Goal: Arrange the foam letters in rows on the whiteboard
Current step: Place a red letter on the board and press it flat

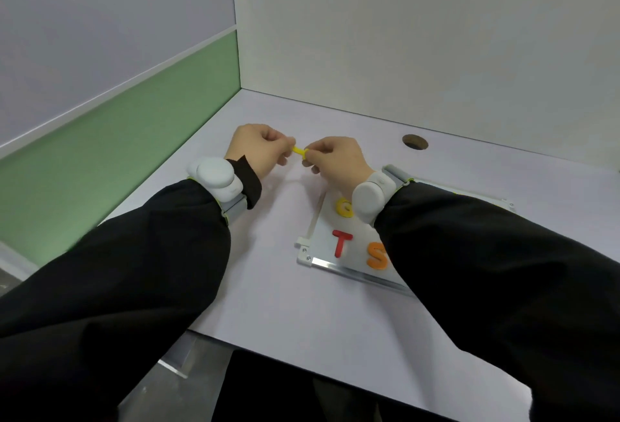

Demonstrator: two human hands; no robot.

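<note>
- We see a white whiteboard [320, 220] with a metal frame and plastic corner caps, lying flat on the tabletop towards its right edge; our right sleeve covers most of it.
- A yellow foam letter [344, 207], round like a G or O, lies flat near the whiteboard's far left corner, partly hidden by our wrist.
- A red foam T [341, 243] lies flat near the whiteboard's near left corner, upright as we read it.
- An orange foam S [377, 255] lies just right of the T in the same row, partly covered.
- A small yellow foam piece [299, 151] is held above the tabletop, beyond the whiteboard's far left corner; we cannot tell its shape.
</note>
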